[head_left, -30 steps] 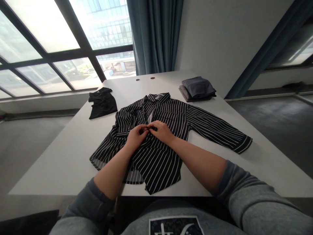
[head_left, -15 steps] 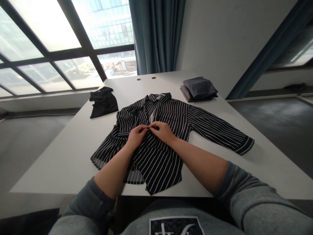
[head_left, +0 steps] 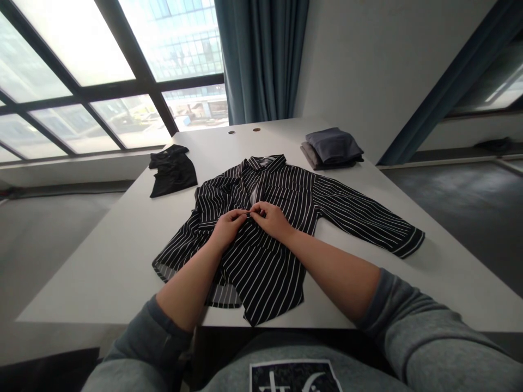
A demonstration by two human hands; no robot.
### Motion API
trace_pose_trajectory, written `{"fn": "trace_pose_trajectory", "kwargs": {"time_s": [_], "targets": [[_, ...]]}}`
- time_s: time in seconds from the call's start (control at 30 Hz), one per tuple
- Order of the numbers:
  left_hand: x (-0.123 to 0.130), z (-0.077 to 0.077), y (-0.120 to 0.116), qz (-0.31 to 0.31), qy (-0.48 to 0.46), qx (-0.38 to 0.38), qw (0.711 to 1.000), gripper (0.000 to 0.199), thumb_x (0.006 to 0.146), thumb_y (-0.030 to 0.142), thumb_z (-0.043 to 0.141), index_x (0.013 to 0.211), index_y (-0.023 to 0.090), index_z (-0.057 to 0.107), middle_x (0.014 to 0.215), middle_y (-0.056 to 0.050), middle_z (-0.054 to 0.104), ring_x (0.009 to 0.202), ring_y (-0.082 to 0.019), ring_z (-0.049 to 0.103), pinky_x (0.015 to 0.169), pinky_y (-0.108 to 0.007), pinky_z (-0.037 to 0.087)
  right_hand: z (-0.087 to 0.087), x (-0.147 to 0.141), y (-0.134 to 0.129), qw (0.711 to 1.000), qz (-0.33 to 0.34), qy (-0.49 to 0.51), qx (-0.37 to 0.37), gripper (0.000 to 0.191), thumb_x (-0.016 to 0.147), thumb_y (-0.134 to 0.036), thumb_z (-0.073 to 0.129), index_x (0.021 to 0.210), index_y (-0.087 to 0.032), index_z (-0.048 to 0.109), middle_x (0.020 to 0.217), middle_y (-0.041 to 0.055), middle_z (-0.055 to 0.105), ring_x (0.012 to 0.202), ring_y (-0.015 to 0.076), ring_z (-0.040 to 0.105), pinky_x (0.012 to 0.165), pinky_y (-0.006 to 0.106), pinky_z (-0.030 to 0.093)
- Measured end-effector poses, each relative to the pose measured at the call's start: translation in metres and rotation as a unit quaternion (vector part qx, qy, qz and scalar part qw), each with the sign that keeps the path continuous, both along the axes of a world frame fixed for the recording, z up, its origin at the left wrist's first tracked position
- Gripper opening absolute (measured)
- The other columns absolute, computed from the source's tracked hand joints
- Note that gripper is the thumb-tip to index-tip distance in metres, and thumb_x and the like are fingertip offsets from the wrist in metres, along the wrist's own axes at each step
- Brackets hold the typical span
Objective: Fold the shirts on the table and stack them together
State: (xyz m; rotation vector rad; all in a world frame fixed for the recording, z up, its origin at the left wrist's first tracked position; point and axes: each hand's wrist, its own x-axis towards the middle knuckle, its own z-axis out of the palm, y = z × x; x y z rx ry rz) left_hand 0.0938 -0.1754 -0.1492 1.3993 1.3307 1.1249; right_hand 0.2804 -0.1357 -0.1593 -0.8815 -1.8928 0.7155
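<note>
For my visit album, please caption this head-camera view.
Left hand and right hand pinch the front of a black striped shirt on a white table.

The striped shirt [head_left: 265, 277] was a matt woven cloth, black with white pinstripes, and it looked smooth and soft. At ten o'clock from it lay a black garment [head_left: 172, 173] of matt, lightly crumpled cloth. At one o'clock, the folded grey clothes [head_left: 333, 146] showed a soft, dull fabric. The white table [head_left: 102, 283] had a smooth, matt top. The teal curtain [head_left: 261, 54] at twelve o'clock was heavy, matt cloth. The window frame [head_left: 134, 71] at eleven o'clock looked like dark matt metal around glossy glass [head_left: 77, 43]. At four o'clock, the grey sleeve [head_left: 425, 332] looked like soft, brushed knit. The grey floor [head_left: 461, 218] at three o'clock had a smooth, dull sheen.
</note>
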Motion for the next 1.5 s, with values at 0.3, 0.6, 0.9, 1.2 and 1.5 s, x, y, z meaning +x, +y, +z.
{"fn": "trace_pose_trajectory", "kwargs": {"time_s": [0.3, 0.6, 0.9, 1.2, 1.5], "targets": [[-0.002, -0.012, 0.005, 0.001, -0.159, -0.103, 0.982, 0.040, 0.072, 0.041, 0.087, 0.104, 0.018, 0.081, 0.102, -0.008, 0.080, 0.096, -0.022, 0.073, 0.094, -0.037, 0.058, 0.002, 0.000, -0.002, 1.000, -0.006, -0.015, 0.026, 0.007, 0.094, -0.018, 0.065, 0.089, -0.021, 0.068, 0.091, 0.0023, 0.072, 0.088, 0.0185, 0.066, 0.086, 0.033, 0.051], [-0.001, -0.010, 0.004, 0.006, -0.201, -0.110, 0.973, 0.042, 0.062, 0.039, 0.095, 0.096, 0.017, 0.082, 0.093, -0.006, 0.079, 0.088, -0.019, 0.070, 0.091, -0.035, 0.054, 0.001, 0.001, -0.002, 0.999, 0.004, -0.013, 0.049, 0.009, 0.094, -0.015, 0.066, 0.089, -0.021, 0.068, 0.091, 0.0022, 0.072, 0.087, 0.0187, 0.066, 0.087, 0.033, 0.051], [0.000, -0.010, 0.003, -0.005, -0.199, -0.090, 0.976, 0.031, 0.071, 0.035, 0.089, 0.096, 0.019, 0.080, 0.094, -0.003, 0.077, 0.088, -0.017, 0.067, 0.089, -0.031, 0.053, 0.001, 0.000, -0.004, 0.996, -0.003, -0.033, 0.078, 0.009, 0.098, -0.016, 0.063, 0.091, -0.022, 0.065, 0.092, 0.0038, 0.068, 0.090, 0.0209, 0.064, 0.089, 0.036, 0.050], [-0.001, -0.006, 0.002, -0.021, -0.254, -0.129, 0.958, 0.034, 0.070, 0.031, 0.092, 0.100, 0.017, 0.081, 0.094, -0.005, 0.078, 0.088, -0.017, 0.070, 0.089, -0.031, 0.055, -0.001, 0.000, -0.004, 0.994, -0.005, -0.032, 0.104, 0.009, 0.100, -0.019, 0.058, 0.093, -0.023, 0.063, 0.092, 0.0049, 0.066, 0.090, 0.0222, 0.062, 0.088, 0.037, 0.050], [-0.002, -0.009, 0.001, -0.022, -0.201, -0.091, 0.975, 0.036, 0.075, 0.036, 0.088, 0.104, 0.016, 0.080, 0.099, -0.006, 0.078, 0.091, -0.017, 0.068, 0.088, -0.029, 0.053, -0.004, -0.002, -0.002, 0.999, 0.021, -0.005, 0.044, 0.008, 0.095, -0.015, 0.060, 0.097, -0.023, 0.064, 0.092, 0.0017, 0.068, 0.088, 0.0195, 0.065, 0.086, 0.034, 0.052]]}}
